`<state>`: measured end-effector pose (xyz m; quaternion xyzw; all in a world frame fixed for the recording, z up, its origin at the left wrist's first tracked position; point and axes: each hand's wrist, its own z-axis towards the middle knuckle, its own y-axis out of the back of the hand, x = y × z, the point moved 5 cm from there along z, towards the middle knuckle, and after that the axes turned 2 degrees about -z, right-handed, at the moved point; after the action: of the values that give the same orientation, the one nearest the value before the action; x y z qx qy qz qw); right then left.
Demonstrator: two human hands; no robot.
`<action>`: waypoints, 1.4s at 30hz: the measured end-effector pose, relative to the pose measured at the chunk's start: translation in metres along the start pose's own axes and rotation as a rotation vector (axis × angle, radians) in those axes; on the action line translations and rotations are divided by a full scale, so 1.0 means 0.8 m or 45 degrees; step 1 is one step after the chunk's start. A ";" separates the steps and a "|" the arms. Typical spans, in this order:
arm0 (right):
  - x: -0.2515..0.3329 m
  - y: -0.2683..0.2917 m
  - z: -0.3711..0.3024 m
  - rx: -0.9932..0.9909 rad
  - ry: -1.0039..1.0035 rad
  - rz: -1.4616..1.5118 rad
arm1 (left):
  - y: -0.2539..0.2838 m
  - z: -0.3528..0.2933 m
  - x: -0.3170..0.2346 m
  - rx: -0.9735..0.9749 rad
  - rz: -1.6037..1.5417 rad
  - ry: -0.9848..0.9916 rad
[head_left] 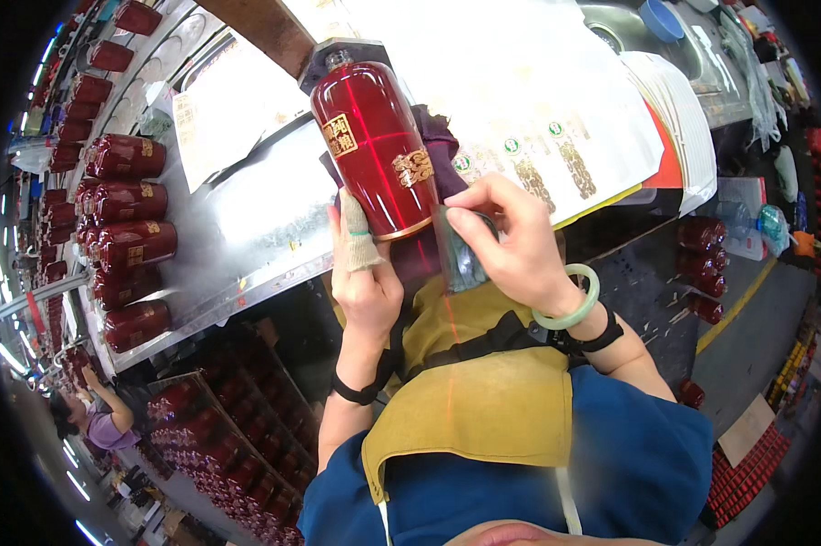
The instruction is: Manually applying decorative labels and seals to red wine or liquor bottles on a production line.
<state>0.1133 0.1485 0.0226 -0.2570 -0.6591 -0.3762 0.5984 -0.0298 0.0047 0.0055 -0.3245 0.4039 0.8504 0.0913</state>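
Pinching a dark glossy sheet (pixel 461 259) between right hand (pixel 512 238) thumb and index finger; steadying 1 red bottle (pixel 371 146), tilted, with curled left hand (pixel 367 289). Positioned over front edge of workbench (pixel 242 250), with bare metal leftward. Obstructed at neck by metal rest (pixel 371 53); flanked by label sheets (pixel 602 127) rightward, more red bottles (pixel 136 244) far left.

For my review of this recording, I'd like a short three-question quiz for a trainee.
1. Which hand beside the red bottle wears a pale finger cover: A, the left; B, the right?
2. True or false: the bottle's neck points toward the person.
3. Fill in: behind the right hand, a pale green ____ circles the wrist.

Key: 1. A, the left hand. 2. False; it points away. 3. Bangle.
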 end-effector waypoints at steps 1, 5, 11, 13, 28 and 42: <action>0.002 -0.003 -0.001 0.065 0.030 -0.097 | 0.002 0.003 -0.002 0.039 -0.043 0.012; -0.012 0.006 0.015 -0.016 0.019 -0.175 | 0.020 0.018 -0.015 0.049 -0.234 0.095; -0.012 0.023 0.019 -0.051 0.015 0.110 | 0.020 0.076 0.013 0.108 -1.129 0.676; 0.007 0.029 0.025 -0.053 0.180 0.078 | 0.015 0.097 0.026 0.198 -0.979 0.831; 0.110 0.146 0.021 0.097 0.484 0.076 | -0.034 0.087 -0.098 0.902 -1.276 0.667; -0.110 0.419 -0.349 -0.811 -0.606 -1.029 | -0.165 0.096 -0.237 1.146 -0.509 -0.317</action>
<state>0.5571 0.1303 -0.0009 -0.2298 -0.6757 -0.6874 0.1346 0.1348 0.1686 0.0768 -0.2200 0.6465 0.5902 0.4304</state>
